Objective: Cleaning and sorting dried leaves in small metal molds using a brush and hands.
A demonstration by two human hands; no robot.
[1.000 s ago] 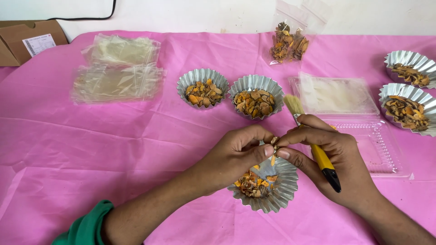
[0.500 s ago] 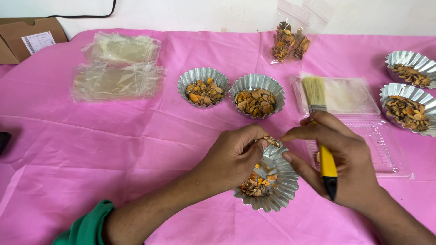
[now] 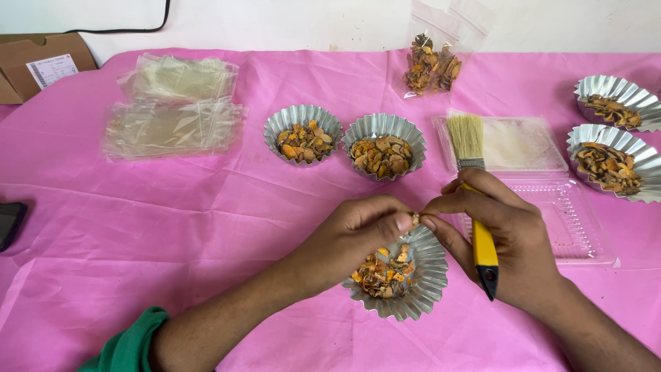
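My left hand [image 3: 358,238] and my right hand [image 3: 499,234] meet over a fluted foil cup [image 3: 423,289] filled with orange and brown dried pieces. The fingertips of both hands pinch one small pale piece [image 3: 415,219] between them, just above the cup's far rim. My right hand also grips a paintbrush [image 3: 471,165] with a yellow handle and pale bristles, bristles pointing away from me. The left forearm ends in a green sleeve.
Two filled foil cups [image 3: 303,134] [image 3: 384,145] stand behind the hands, two more [image 3: 609,162] [image 3: 613,103] at the right edge. A clear plastic tray [image 3: 564,220] lies under the right hand. Clear bags [image 3: 175,114] lie back left, a filled bag [image 3: 430,65] at the back, a cardboard box [image 3: 41,65] far left, a dark phone [image 3: 8,224].
The brush has swung from pointing left-up to pointing straight away. The hands lifted slightly off the cup and now pinch a small piece above its rim.
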